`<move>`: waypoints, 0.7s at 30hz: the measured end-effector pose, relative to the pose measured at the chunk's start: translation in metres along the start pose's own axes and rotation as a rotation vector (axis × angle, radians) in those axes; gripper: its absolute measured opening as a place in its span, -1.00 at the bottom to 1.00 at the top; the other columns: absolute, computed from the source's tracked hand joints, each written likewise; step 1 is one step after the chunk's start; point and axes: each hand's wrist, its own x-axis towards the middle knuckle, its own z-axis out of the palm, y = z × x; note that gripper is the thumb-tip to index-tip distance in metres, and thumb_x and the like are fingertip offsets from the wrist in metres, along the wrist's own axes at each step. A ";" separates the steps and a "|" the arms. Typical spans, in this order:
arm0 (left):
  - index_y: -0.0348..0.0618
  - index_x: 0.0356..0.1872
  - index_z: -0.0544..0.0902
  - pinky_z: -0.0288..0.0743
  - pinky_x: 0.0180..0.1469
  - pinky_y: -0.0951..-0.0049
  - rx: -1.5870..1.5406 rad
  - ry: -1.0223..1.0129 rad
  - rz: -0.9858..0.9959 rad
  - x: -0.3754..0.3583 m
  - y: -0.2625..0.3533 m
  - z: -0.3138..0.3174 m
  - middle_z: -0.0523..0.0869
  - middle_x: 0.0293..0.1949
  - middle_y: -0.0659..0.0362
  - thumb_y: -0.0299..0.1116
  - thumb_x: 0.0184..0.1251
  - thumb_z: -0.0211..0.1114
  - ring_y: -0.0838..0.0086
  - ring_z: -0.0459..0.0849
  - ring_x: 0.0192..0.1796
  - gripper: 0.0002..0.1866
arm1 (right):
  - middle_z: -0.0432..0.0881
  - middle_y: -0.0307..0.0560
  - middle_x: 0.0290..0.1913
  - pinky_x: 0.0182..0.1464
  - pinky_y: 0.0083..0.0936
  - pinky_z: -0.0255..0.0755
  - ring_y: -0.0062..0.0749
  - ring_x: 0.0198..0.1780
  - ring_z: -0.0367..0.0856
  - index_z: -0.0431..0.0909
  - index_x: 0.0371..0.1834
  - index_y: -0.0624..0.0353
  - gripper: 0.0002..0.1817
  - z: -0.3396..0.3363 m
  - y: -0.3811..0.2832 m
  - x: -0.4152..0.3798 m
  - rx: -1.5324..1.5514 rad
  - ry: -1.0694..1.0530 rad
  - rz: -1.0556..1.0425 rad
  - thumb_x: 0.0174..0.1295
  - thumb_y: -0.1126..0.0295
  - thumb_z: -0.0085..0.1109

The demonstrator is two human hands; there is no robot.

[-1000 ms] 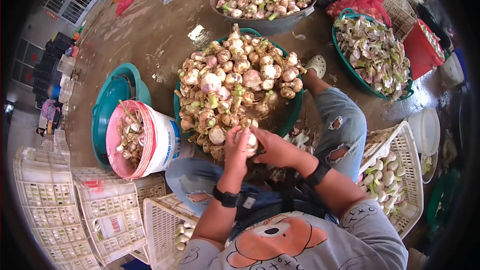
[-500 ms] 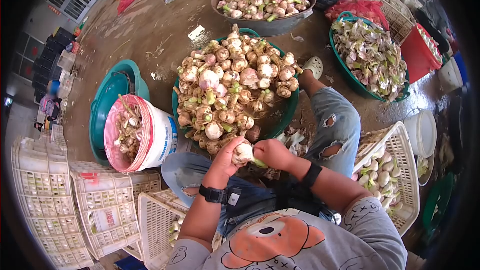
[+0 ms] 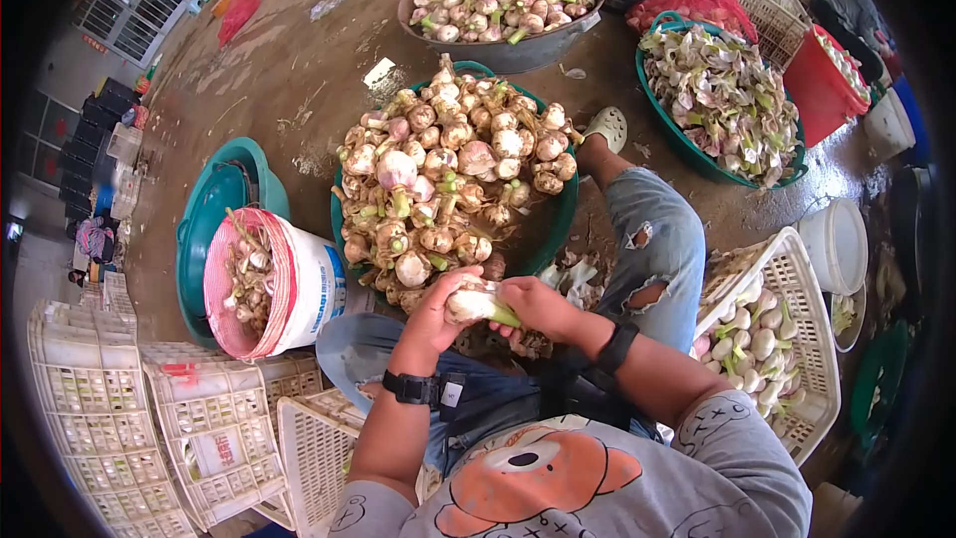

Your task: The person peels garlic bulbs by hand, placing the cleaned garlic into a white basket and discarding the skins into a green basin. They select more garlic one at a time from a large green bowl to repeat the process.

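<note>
A garlic bulb [image 3: 468,307] with a thick pale green stem lies between my two hands, above my lap. My left hand [image 3: 428,321] is wrapped round the bulb end. At the stem side, my right hand [image 3: 543,309] is closed with its thumb and fingers on the garlic; its fingertips are partly hidden. Just beyond them stands a green tub [image 3: 570,219] heaped with soil-stained garlic bulbs [image 3: 438,174]. Loose papery skins [image 3: 581,279] lie on the floor by the tub, near my right hand.
To the right a white plastic crate [image 3: 829,379] holds cleaned garlic; behind it, a green basin [image 3: 652,105] is full of peelings. At left are a white bucket [image 3: 309,279] and stacked crates [image 3: 95,408]. A metal basin [image 3: 543,58] of garlic stands ahead.
The garlic has turned in my hands, showing more of its stem side. My right hand has shifted from a fist on the stem to a grip against the bulb. The view has shifted slightly.
</note>
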 end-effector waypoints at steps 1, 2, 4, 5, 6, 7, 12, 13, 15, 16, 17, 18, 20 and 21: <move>-0.16 0.03 0.48 0.52 -0.15 0.39 0.086 -0.040 0.073 -0.002 0.003 0.004 0.59 -0.11 0.17 0.01 0.30 0.02 0.45 0.60 -0.12 -0.52 | 0.56 0.15 -0.51 -0.45 -0.33 0.44 -0.21 -0.48 0.57 0.53 -0.33 0.32 -0.71 -0.001 -0.003 -0.003 0.205 -0.030 0.070 0.21 0.26 -0.02; -0.18 0.08 0.45 0.51 -0.09 0.39 0.171 -0.079 0.146 -0.005 0.007 0.008 0.57 -0.06 0.16 0.05 0.33 -0.03 0.45 0.58 -0.07 -0.47 | 0.56 0.15 -0.51 -0.45 -0.33 0.44 -0.21 -0.48 0.57 0.53 -0.33 0.32 -0.71 -0.001 0.000 -0.002 0.204 -0.031 0.070 0.21 0.26 -0.02; -0.21 0.18 0.35 0.42 0.06 0.39 0.176 -0.087 0.074 -0.010 0.013 0.009 0.51 0.03 0.14 0.10 0.35 -0.10 0.47 0.52 0.03 -0.39 | 0.58 0.15 -0.43 -0.38 -0.34 0.43 -0.20 -0.41 0.58 0.55 -0.29 0.30 -0.73 0.001 0.010 0.001 -0.412 0.087 -0.555 0.20 0.28 0.02; -0.19 0.19 0.34 0.38 0.07 0.45 0.345 -0.061 -0.005 -0.006 0.009 0.004 0.52 0.01 0.15 0.06 0.34 -0.03 0.49 0.50 0.04 -0.42 | 0.58 0.14 -0.46 -0.33 -0.35 0.40 -0.14 -0.42 0.58 0.58 -0.27 0.28 -0.73 -0.001 0.012 0.005 -0.601 0.195 -0.799 0.17 0.27 0.06; -0.17 0.20 0.34 0.35 0.09 0.52 0.515 -0.034 -0.083 -0.004 0.009 0.003 0.52 -0.01 0.16 0.02 0.33 0.03 0.52 0.48 0.04 -0.44 | 0.58 0.14 -0.46 -0.33 -0.35 0.40 -0.14 -0.42 0.58 0.58 -0.27 0.28 -0.73 -0.001 0.015 0.006 -0.597 0.195 -0.800 0.17 0.27 0.06; -0.22 0.20 0.33 0.33 0.09 0.49 0.524 -0.040 0.021 -0.004 0.006 0.005 0.46 0.05 0.11 -0.18 0.28 0.17 0.52 0.41 0.10 -0.47 | 0.57 0.14 -0.49 -0.35 -0.35 0.39 -0.18 -0.45 0.57 0.58 -0.31 0.28 -0.73 -0.001 0.018 0.008 -0.512 0.248 -0.536 0.17 0.27 0.06; -0.22 0.23 0.26 0.27 0.18 0.40 1.196 -0.101 0.573 -0.031 0.006 0.041 0.40 0.14 0.01 -0.57 -0.01 0.30 0.32 0.43 0.14 -0.31 | 0.62 -0.14 -0.38 -0.43 -0.47 0.42 -0.44 -0.50 0.53 0.58 -0.26 0.27 -0.71 -0.022 0.028 0.029 0.330 0.111 0.151 0.29 0.25 -0.01; -0.21 0.18 0.34 0.32 0.13 0.41 1.383 -0.108 0.696 -0.027 0.003 0.033 0.40 0.14 -0.02 -0.57 -0.02 0.29 0.27 0.44 0.14 -0.37 | 0.62 -0.14 -0.38 -0.43 -0.47 0.42 -0.44 -0.50 0.53 0.58 -0.26 0.27 -0.71 -0.021 0.022 0.027 0.327 0.109 0.153 0.29 0.25 -0.01; -0.23 -0.03 0.53 0.45 -0.06 0.43 1.370 0.045 0.877 -0.024 -0.011 0.029 0.47 0.09 0.00 -0.55 0.11 0.20 0.26 0.54 0.01 -0.66 | 0.59 -0.16 -0.22 -0.24 -0.52 0.45 -0.50 -0.30 0.55 0.50 -0.07 0.22 -0.72 -0.016 0.007 0.014 0.586 -0.053 0.060 0.32 0.28 -0.06; -0.23 -0.03 0.53 0.45 -0.06 0.43 1.368 0.052 0.878 -0.018 -0.016 0.022 0.47 0.09 0.00 -0.55 0.11 0.20 0.26 0.54 0.01 -0.66 | 0.59 -0.16 -0.22 -0.24 -0.52 0.45 -0.50 -0.30 0.55 0.50 -0.07 0.22 -0.72 -0.013 0.005 0.008 0.582 -0.057 0.063 0.32 0.28 -0.06; -0.21 -0.05 0.53 0.47 -0.08 0.40 0.796 0.176 0.737 -0.008 -0.022 0.012 0.50 0.06 0.03 -0.51 0.18 0.18 0.27 0.56 -0.03 -0.72 | 0.58 -0.18 -0.19 -0.14 -0.54 0.41 -0.52 -0.20 0.52 0.48 -0.03 0.22 -0.71 -0.009 0.005 0.002 0.597 -0.093 -0.074 0.33 0.28 -0.09; -0.20 -0.08 0.53 0.50 -0.10 0.37 0.227 0.280 0.568 -0.002 -0.025 0.004 0.53 0.03 0.05 -0.46 0.24 0.15 0.28 0.58 -0.06 -0.77 | 0.57 -0.20 -0.15 -0.03 -0.57 0.37 -0.54 -0.10 0.49 0.46 0.00 0.22 -0.70 -0.006 0.003 -0.006 0.611 -0.131 -0.209 0.35 0.29 -0.11; -0.14 -0.03 0.47 0.50 0.03 0.21 -0.203 0.190 0.457 -0.003 -0.021 -0.006 0.52 0.01 0.08 -0.29 0.31 0.11 0.30 0.55 0.01 -0.74 | 0.56 -0.26 -0.12 0.09 -0.60 0.25 -0.57 -0.06 0.44 0.45 0.03 0.22 -0.69 -0.011 -0.009 -0.034 0.049 -0.199 -0.314 0.33 0.30 -0.09; -0.13 -0.04 0.47 0.51 0.02 0.21 -0.375 0.229 0.328 -0.004 -0.022 -0.008 0.55 -0.02 0.09 -0.23 0.30 0.11 0.32 0.57 -0.01 -0.71 | 0.55 -0.26 -0.12 0.07 -0.61 0.25 -0.58 -0.08 0.44 0.46 0.00 0.23 -0.71 -0.019 -0.002 -0.040 -0.019 -0.172 -0.374 0.32 0.31 -0.07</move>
